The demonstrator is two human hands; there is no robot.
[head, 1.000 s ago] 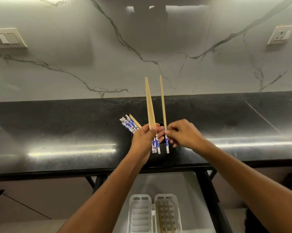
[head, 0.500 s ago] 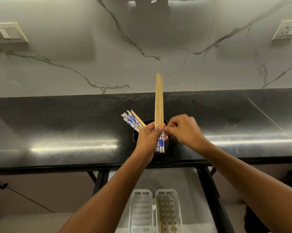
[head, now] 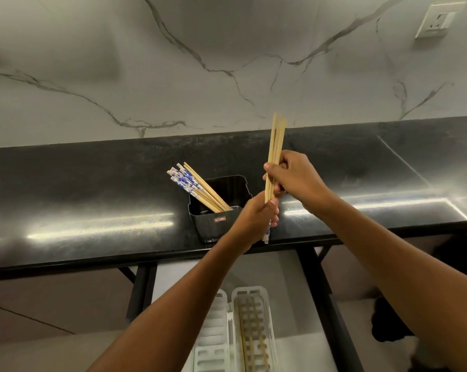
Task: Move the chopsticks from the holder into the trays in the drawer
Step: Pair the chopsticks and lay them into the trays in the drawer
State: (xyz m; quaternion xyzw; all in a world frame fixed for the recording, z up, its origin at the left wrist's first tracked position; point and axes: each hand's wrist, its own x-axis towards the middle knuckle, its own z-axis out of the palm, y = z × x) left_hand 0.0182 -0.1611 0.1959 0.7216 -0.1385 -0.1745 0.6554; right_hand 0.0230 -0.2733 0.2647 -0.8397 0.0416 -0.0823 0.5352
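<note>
I hold a bundle of wooden chopsticks [head: 275, 146] upright, just right of the black holder [head: 218, 221]. My left hand [head: 256, 220] grips the bundle low down, near its blue-and-white patterned ends. My right hand [head: 294, 175] is closed around the middle of the same bundle. Several more chopsticks [head: 197, 187] lean to the left in the holder on the black counter. Below, in the open drawer, lie two white slotted trays: the left tray [head: 210, 334] looks bare, and the right tray [head: 253, 328] has a few chopsticks in it.
The black counter [head: 92, 200] runs across the view, with a marble wall behind it. A wall socket [head: 439, 20] sits at the upper right. A black frame leg [head: 141, 288] stands left of the drawer, and another on its right.
The bundle has moved right, away from the holder, and tilts slightly. My right hand has shifted from the lower ends to grip the middle of the bundle.
</note>
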